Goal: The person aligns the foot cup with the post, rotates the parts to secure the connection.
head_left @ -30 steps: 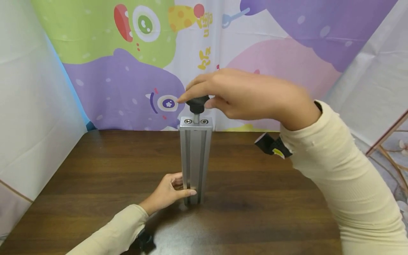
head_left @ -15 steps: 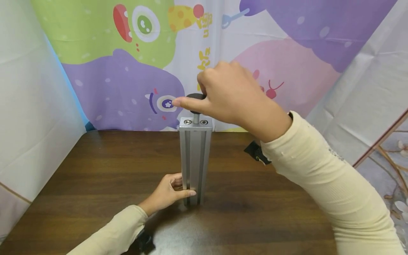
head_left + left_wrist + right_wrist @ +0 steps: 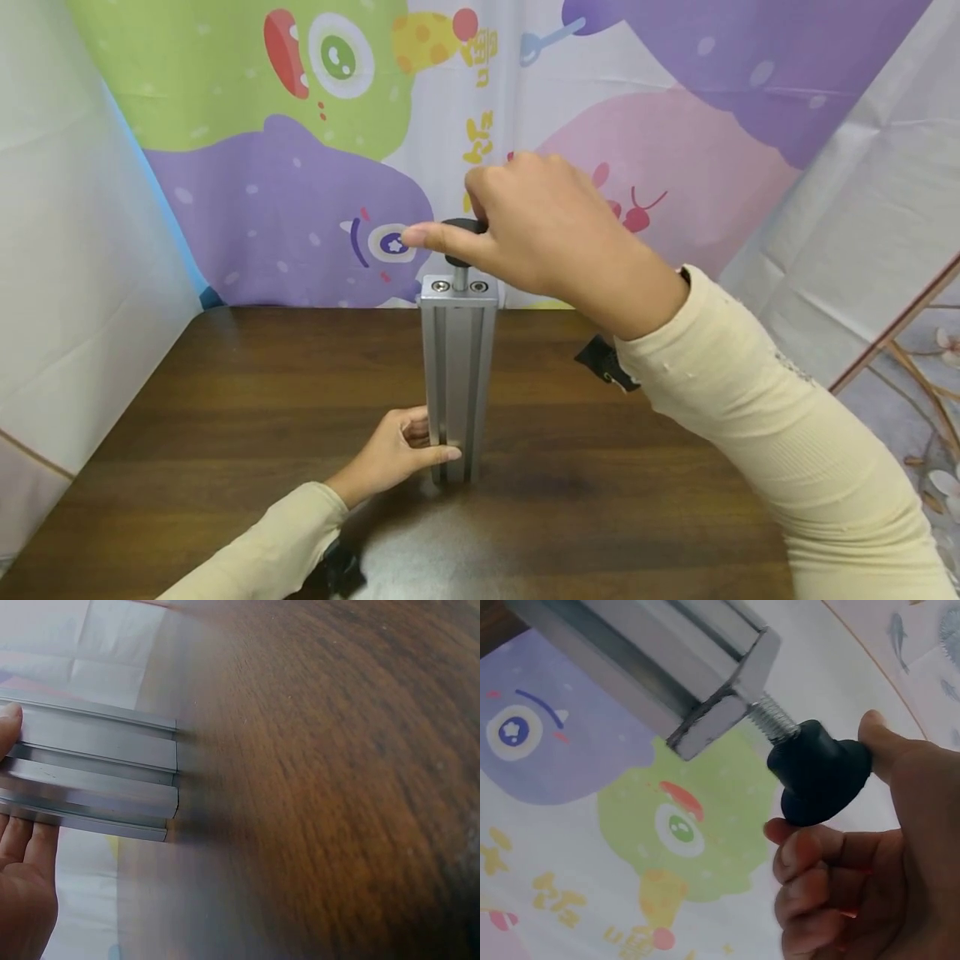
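Okay, head view first: a silver grooved post (image 3: 460,375) is being held upright on a brown wood-grain table (image 3: 600,467), pretty much mid-frame. Its lower part is being gripped by the left hand (image 3: 393,454), with the thumb being laid across the near face and the other fingers being partly hidden behind the metal. Up top, a black knob (image 3: 463,225) is being held by the right hand (image 3: 547,225); the thumb is being stretched out straight along the knob's near side, and the other fingers are mostly being blocked from sight by the hand itself. The knob is being carried on a metal rod (image 3: 461,279), which is being flanked by two screws (image 3: 440,287) in the end plate. Cream sleeves (image 3: 285,525) are being worn on both arms, and the background is being filled by a cartoon-print curtain (image 3: 330,192).

Left wrist view: the post is being shown sideways, its lower end being set at the wood. It's being held between the thumb and the fingers, so they're being kept apart by its width.

Right wrist view: the rod's threading is being shown nicely, bridging the gap between plate and knob. The knob's wide rim is being pinched between thumb and index finger, the remaining fingers being curled just beside it.
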The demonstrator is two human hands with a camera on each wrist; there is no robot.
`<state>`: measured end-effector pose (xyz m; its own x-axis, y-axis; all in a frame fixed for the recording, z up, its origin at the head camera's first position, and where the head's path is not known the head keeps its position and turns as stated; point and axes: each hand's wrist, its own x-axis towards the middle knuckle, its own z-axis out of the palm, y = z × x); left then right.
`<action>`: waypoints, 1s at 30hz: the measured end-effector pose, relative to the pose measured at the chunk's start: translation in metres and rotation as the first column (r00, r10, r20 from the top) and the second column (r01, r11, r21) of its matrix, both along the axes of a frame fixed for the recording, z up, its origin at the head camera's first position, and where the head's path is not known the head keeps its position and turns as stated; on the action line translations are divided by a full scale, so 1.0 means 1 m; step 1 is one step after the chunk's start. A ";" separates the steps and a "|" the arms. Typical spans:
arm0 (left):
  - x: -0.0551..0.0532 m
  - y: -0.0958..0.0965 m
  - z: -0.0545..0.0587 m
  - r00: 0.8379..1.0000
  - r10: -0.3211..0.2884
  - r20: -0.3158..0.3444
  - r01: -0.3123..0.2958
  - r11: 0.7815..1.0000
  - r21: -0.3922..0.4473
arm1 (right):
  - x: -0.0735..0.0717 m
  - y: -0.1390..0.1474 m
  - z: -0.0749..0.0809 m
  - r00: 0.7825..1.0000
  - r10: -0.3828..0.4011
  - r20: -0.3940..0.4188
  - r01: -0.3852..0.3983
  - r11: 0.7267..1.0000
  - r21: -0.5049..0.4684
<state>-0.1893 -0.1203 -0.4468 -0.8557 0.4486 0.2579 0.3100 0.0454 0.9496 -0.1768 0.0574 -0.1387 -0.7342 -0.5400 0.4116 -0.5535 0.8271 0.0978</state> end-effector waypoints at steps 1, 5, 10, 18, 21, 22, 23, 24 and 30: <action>0.000 0.000 0.000 1.000 0.000 0.003 0.000 1.000 -0.001 | 0.001 0.001 0.001 1.000 0.003 0.021 -0.003 1.000 -0.006; 0.000 0.000 0.001 1.000 0.000 0.004 0.000 1.000 -0.003 | 0.002 0.008 0.007 0.986 0.048 0.157 -0.048 0.999 -0.004; -0.001 0.000 0.000 1.000 -0.005 -0.007 0.005 1.000 0.001 | -0.007 0.025 0.018 0.879 0.329 0.344 -0.378 0.922 0.085; 0.000 0.001 0.001 1.000 -0.005 -0.003 0.005 1.000 0.005 | -0.015 0.028 0.022 0.783 0.511 0.356 -0.580 0.805 0.121; 0.000 0.001 0.001 1.000 -0.005 -0.002 0.005 1.000 0.004 | -0.012 0.020 0.024 0.835 0.452 0.313 -0.507 0.854 0.120; 0.000 0.000 0.000 1.000 -0.006 -0.004 0.006 1.000 0.006 | -0.011 0.017 0.024 0.857 0.419 0.298 -0.468 0.876 0.115; 0.000 0.000 0.000 1.000 -0.006 -0.004 0.006 1.000 0.008 | -0.010 0.014 0.024 0.883 0.377 0.278 -0.418 0.902 0.104; 0.000 0.000 0.001 1.000 -0.007 -0.002 0.007 1.000 0.009 | -0.009 0.012 0.024 0.908 0.333 0.255 -0.365 0.927 0.088; 0.001 0.001 -0.001 1.000 -0.006 0.002 0.006 1.000 0.007 | -0.004 -0.004 0.015 0.993 0.052 0.108 -0.058 0.997 0.055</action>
<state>-0.1886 -0.1194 -0.4479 -0.8536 0.4516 0.2596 0.3084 0.0365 0.9506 -0.1812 0.0537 -0.1241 -0.7407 -0.6016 0.2991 -0.6079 0.7896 0.0828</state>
